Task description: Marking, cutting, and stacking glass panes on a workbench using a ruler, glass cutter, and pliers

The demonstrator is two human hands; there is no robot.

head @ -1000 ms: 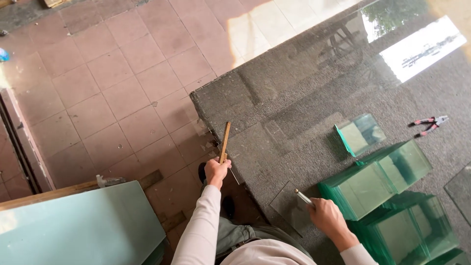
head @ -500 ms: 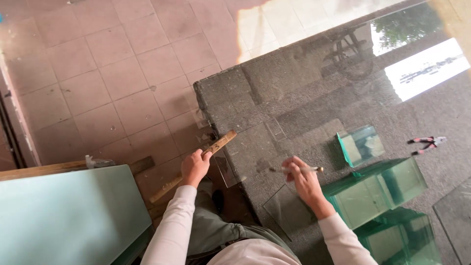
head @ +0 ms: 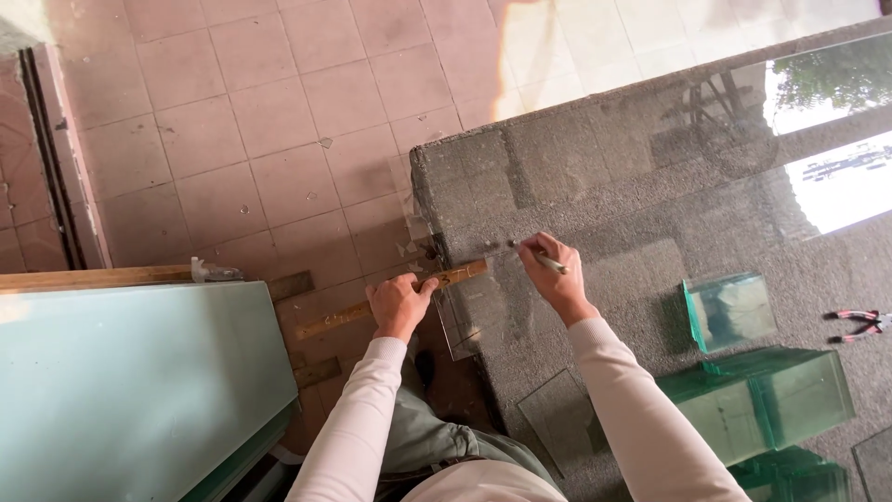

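Observation:
My left hand point(head: 400, 302) grips a wooden ruler point(head: 460, 274) that lies across the near left corner of the dark stone table point(head: 604, 167), one end sticking out over the floor. My right hand point(head: 556, 276) holds a thin metal glass cutter point(head: 548, 261) and rests on the table just right of the ruler. A clear glass pane point(head: 469, 321) lies under both hands, its corner hanging past the table edge.
Stacks of cut green-tinted glass pieces point(head: 729, 310) point(head: 771, 400) sit on the table at right, with red-handled pliers point(head: 859, 325) beyond them. A large pale green glass sheet point(head: 130, 390) on a wooden frame stands at the left. Pink floor tiles point(head: 260, 121) lie beyond.
My left hand swung the ruler from pointing away to lying across the table corner. My right hand moved left with the cutter, up to the ruler. The view shifted closer.

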